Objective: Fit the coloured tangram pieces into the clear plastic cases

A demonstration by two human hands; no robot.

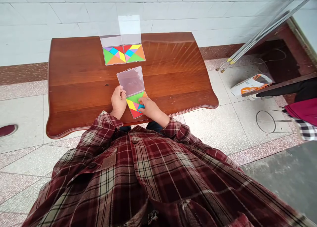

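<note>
An opened tangram case [135, 116] lies at the table's near edge, its clear lid [131, 81] folded back away from me. Coloured pieces fill its tray: a green one [135, 97], yellow, pink, red, orange and blue ones. My left hand [119, 101] is at the lid's lower left corner, thumb and fingers closed on its edge. Over the tray's right side, my right hand [151, 108] has its thumb and fingers around a blue tangram piece [141, 106]. That hand partly covers the blue and orange pieces.
Two more open tangram cases [114, 56] [134, 53] stand side by side at the back of the wooden table [173, 71]. Crutches [247, 42] lean at the right, near a white-and-orange box [252, 85] on the floor. Part of another person [303, 111] shows at far right.
</note>
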